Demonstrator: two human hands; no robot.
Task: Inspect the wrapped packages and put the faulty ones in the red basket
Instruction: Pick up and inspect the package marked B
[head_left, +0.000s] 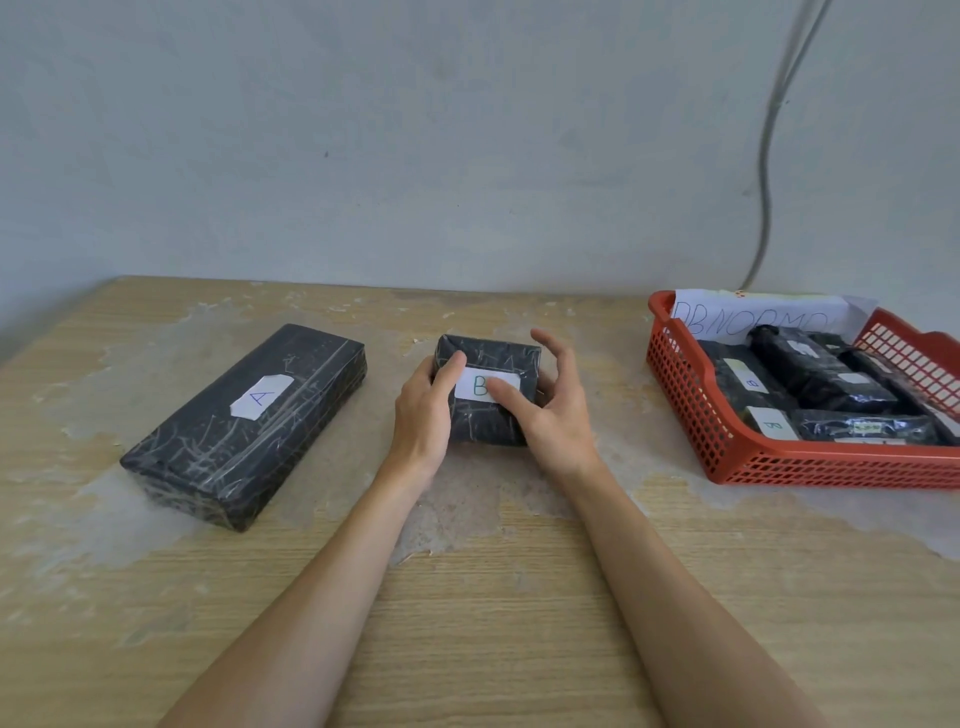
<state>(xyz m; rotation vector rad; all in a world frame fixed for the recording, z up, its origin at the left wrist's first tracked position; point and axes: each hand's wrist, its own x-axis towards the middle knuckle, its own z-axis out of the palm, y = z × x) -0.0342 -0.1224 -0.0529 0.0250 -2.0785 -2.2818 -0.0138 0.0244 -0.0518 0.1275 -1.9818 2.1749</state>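
**Scuffed wooden table (493, 623) under a pale wall (363, 156)**

A long black package marked A (244, 426) lay flat at the table's left. At centre, the smaller package marked B (478, 423) rested on the tabletop. The left hand (422, 415) gripped its left side, thumb on top. The right hand (553, 415) set its thumb on the white label, fingers spread and arched over the right edge. Well apart at right, the red basket (727, 441) held several wrapped packages (826, 384) and a lettered paper sheet (753, 317).
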